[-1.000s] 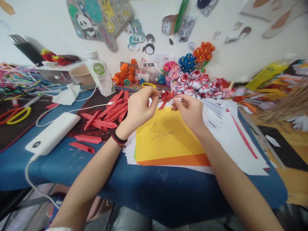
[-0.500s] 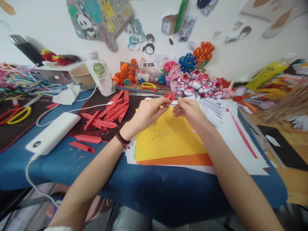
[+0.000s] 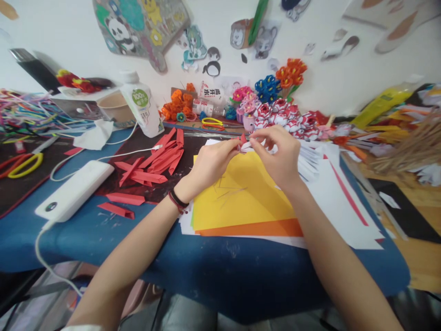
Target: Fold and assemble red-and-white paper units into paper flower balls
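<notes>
Over the far edge of the yellow paper [image 3: 241, 197], my left hand [image 3: 215, 161] is closed in a pinch on a small red and white folded paper piece [image 3: 243, 139]. Its fingertips cover part of the piece. My right hand [image 3: 277, 154] meets the piece from the other side, thumb and forefinger pinched at its white part. Folded red paper strips [image 3: 165, 156] lie in a pile left of my left hand. Folded white paper strips [image 3: 306, 158] rest just beyond my right wrist.
A white power bank [image 3: 76, 191] with a cable lies at the left, near yellow-and-red-handled scissors [image 3: 25, 165]. A white bottle [image 3: 141, 105] stands behind the red pile. Red-and-white paper flowers [image 3: 282, 117] and other craft flowers line the wall. White sheets [image 3: 344, 202] spread to the right.
My right hand has risen slightly and turned, its fingers now arched over the paper piece. More of the piece's white part shows. My left hand has barely shifted.
</notes>
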{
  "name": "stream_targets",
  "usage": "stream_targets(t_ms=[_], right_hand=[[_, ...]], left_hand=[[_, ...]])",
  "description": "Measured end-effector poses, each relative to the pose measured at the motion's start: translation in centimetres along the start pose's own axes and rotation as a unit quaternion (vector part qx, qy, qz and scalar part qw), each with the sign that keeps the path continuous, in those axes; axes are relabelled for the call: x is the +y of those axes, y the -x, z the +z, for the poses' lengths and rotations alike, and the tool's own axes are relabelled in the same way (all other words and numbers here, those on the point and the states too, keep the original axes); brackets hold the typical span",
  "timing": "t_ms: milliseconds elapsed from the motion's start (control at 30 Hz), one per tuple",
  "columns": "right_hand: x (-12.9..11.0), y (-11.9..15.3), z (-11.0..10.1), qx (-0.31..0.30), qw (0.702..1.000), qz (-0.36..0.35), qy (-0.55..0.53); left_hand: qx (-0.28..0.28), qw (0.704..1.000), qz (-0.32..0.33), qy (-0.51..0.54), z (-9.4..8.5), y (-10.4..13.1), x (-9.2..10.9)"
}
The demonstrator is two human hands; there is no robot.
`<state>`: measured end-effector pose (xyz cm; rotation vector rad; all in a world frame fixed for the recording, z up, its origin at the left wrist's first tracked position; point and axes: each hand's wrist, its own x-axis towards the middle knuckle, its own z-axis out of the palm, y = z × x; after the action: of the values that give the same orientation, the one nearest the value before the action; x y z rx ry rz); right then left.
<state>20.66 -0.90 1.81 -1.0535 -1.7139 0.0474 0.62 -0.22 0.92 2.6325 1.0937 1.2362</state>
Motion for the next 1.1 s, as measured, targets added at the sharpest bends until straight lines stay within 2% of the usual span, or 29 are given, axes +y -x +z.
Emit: stream_targets(t_ms=[33, 133, 333, 433, 567, 833, 1100], right_hand=[[-0.2, 0.0, -0.1, -0.028, 0.999, -0.027, -0.011], [-0.2, 0.0, 0.0, -0.084, 0.995, -0.045, -0.017], [0.3, 0.3, 0.4, -0.102, 0.994, -0.044, -0.003], [0.4, 0.5, 0.5, -0.112, 0.991, -0.068, 0.030], [0.2, 0.9, 0.9, -0.107, 0.988, -0.088, 0.067], [-0.5, 0.9, 1.0, -0.059, 0.996, -0.054, 0.024], [-0.3, 1.0, 1.1, -0.053, 0.995, -0.077, 0.030]], left_hand=[[-0.002, 1.000, 0.000, 0.013, 0.0, 0.0, 0.0], [-0.012, 0.999, -0.012, 0.043, -0.1, -0.1, -0.1], [-0.028, 0.998, -0.027, 0.057, -0.3, -0.2, 0.0], [-0.029, 0.998, -0.022, 0.055, -0.1, -0.1, -0.2], [-0.032, 0.998, -0.023, 0.053, 0.0, 0.0, -0.2], [-0.021, 0.993, -0.041, 0.111, -0.1, -0.3, -0.2], [-0.013, 0.992, -0.047, 0.115, -0.4, -0.5, 0.5]])
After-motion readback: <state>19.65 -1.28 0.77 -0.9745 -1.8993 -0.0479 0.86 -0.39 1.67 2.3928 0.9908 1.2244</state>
